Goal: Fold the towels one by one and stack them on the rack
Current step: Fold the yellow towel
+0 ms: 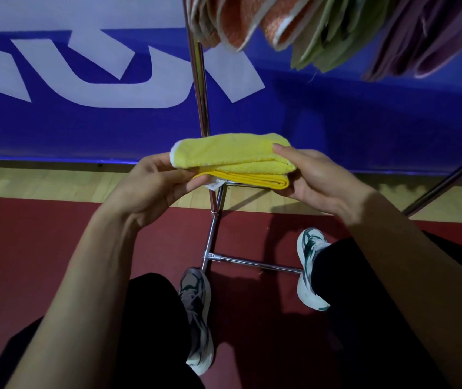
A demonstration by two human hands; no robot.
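1. The left hand was seen at the left end of the yellow towel, its grip closed in a pinch with the thumb on top and the fingers beneath; this hold was judged to keep the stacked layers from sliding apart.
2. The yellow towel was held in the air between both hands, above the floor and just in front of the chrome rack post. It was folded into a flat bundle of several layers, its long axis running left to right, the white-edged end pointing left and the folded edges turned toward the near side.
3. The right hand was closed on the right end, thumb over the top layer and fingers under, presumably to keep the bundle level.
4. Far right and above, orange, green and purple hanging towels were seen on the rack.
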